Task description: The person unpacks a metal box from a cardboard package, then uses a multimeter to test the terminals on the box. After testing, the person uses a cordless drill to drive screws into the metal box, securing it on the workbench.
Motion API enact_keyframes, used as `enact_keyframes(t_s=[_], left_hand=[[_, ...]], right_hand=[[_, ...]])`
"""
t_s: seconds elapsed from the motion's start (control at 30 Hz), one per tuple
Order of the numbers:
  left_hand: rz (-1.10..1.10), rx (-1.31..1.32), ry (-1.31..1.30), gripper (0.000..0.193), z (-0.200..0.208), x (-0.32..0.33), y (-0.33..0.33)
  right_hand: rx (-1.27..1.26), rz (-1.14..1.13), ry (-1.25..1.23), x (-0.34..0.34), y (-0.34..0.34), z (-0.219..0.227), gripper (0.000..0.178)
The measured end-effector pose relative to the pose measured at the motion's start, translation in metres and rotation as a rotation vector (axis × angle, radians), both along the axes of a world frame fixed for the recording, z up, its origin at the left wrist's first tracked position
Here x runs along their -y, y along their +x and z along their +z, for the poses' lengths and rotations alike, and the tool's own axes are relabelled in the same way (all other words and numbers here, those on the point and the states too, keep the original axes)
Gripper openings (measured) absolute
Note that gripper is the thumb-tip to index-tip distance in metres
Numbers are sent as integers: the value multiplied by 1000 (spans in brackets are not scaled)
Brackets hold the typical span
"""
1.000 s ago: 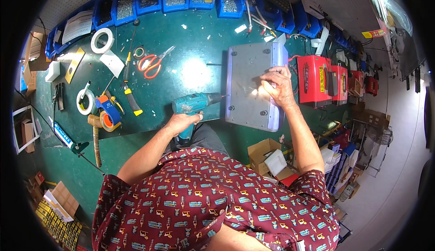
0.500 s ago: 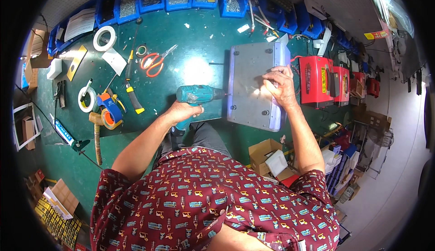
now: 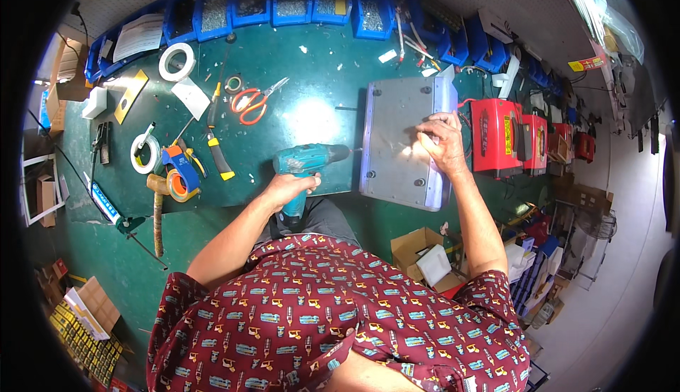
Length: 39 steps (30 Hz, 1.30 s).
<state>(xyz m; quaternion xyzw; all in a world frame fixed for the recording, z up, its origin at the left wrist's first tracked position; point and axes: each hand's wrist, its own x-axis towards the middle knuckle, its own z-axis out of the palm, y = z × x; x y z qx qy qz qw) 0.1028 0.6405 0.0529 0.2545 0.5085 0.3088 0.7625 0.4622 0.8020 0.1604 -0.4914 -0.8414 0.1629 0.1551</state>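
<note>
A teal cordless drill [image 3: 309,158] sits in my left hand [image 3: 289,188], its fingers wrapped round the handle. The drill points right, and its bit reaches up to the left edge of a grey metal box [image 3: 397,119]. Whether the tip touches the box, I cannot tell. That box lies on the green bench with several dark round feet on its upper face and pale purplish edges. Over its right part is my right hand [image 3: 445,140], fingers curled together beside a bright spot of light. Anything inside those fingers is too small or hidden to name.
Red machines [image 3: 496,137] stand right of the box. Blue bins [image 3: 290,11] of small hardware line the back. Orange-handled scissors [image 3: 251,103], white tape rolls [image 3: 176,62], a tape dispenser [image 3: 181,172] and a mallet [image 3: 158,211] lie left. A cardboard box [image 3: 418,247] sits below the bench's right side.
The whole view has shifted slightly. Relative to the box, the drill has drawn a little to the left, showing more of its bit. My right hand keeps about the same place.
</note>
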Motion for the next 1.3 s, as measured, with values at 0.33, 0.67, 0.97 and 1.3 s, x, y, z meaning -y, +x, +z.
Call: enact_keyframes(t_s=[0.33, 0.67, 0.97, 1.3], left_hand=[[113, -1021, 566, 61, 5, 12, -78], [-48, -1693, 496, 67, -22, 2, -122], [-545, -1275, 1101, 50, -78, -139, 83], [-796, -1223, 895, 19, -91, -161, 7]], right_hand=[[-11, 6, -16, 1, -4, 0, 19], [-54, -8, -56, 2, -4, 2, 17], [-45, -5, -36, -2, 7, 5, 16], [-146, -12, -43, -1, 9, 0, 15]])
